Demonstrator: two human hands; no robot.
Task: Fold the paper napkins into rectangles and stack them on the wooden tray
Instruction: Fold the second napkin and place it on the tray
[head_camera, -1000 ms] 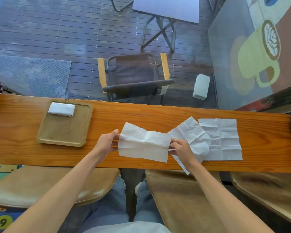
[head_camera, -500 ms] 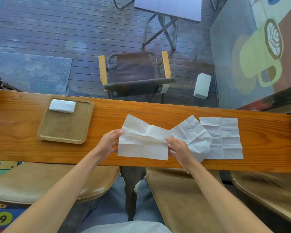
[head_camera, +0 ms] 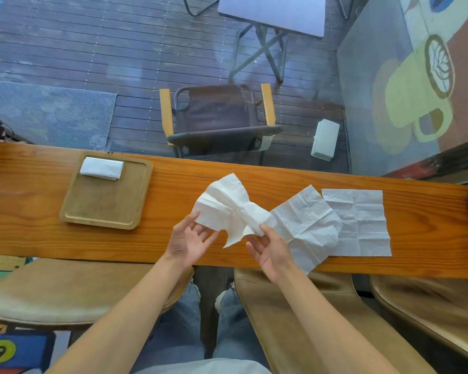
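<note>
A long wooden counter [head_camera: 25, 206] is laid across the middle, from 9 to 3 o'clock. Beyond it, at 12 o'clock, a folding chair [head_camera: 216, 117] with yellow armrests is seen on dark decking, with a grey folding table [head_camera: 270, 14] behind it. A white box [head_camera: 324, 143] is set at 2 o'clock and a grey mat [head_camera: 49, 114] at 10 o'clock. Tan stools [head_camera: 65, 290] are ranged below the counter.

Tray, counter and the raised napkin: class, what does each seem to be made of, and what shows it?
Tray: looks like pale wood, matt, with faint grain and a raised rim.
Counter: orange-brown wood, seemingly varnished; bold grain lines, slight sheen.
Raised napkin: thin white paper, matt; it crumples and keeps creases.
</note>
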